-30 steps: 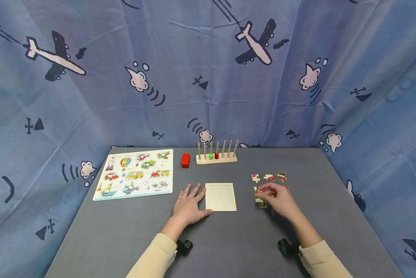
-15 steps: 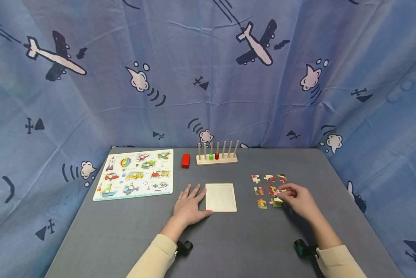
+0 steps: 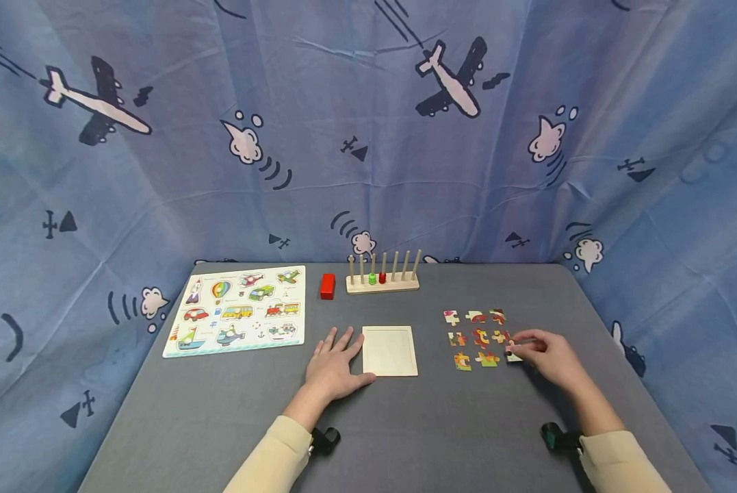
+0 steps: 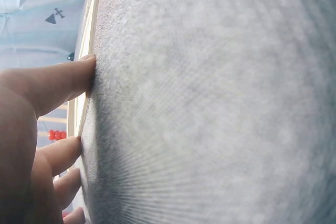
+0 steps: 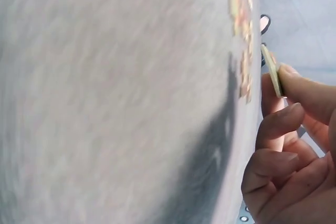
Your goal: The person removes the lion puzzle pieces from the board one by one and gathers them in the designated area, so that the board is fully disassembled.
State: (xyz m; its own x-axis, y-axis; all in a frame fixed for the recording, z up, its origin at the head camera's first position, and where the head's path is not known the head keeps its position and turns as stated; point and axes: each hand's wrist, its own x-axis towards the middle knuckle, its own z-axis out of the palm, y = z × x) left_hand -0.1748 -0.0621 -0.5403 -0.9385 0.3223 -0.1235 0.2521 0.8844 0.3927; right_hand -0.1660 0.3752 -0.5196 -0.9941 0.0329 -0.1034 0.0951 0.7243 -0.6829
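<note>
My right hand (image 3: 549, 359) pinches a jigsaw piece (image 5: 272, 72) between thumb and fingertips. In the right wrist view the piece is tilted and held off the grey table. Just left of that hand, loose jigsaw pieces (image 3: 487, 359) with red, orange and green pictures lie spaced out in rows. My left hand (image 3: 334, 368) lies with its fingers spread beside a square pale wooden puzzle frame (image 3: 389, 350). Its thumb (image 4: 79, 74) touches the frame's near left corner, and the index fingertip is at the left edge. No pieces lie in the frame.
A white picture board (image 3: 235, 311) with vehicles lies at the back left. Beside it are a red block (image 3: 328, 286) and a wooden peg stand (image 3: 383, 285) with green and red beads. Behind the table (image 3: 430, 424) hangs a blue curtain (image 3: 319, 137).
My right hand has moved rightward across the jigsaw pieces, carrying its pinched piece and uncovering those underneath. The left hand stays at the frame.
</note>
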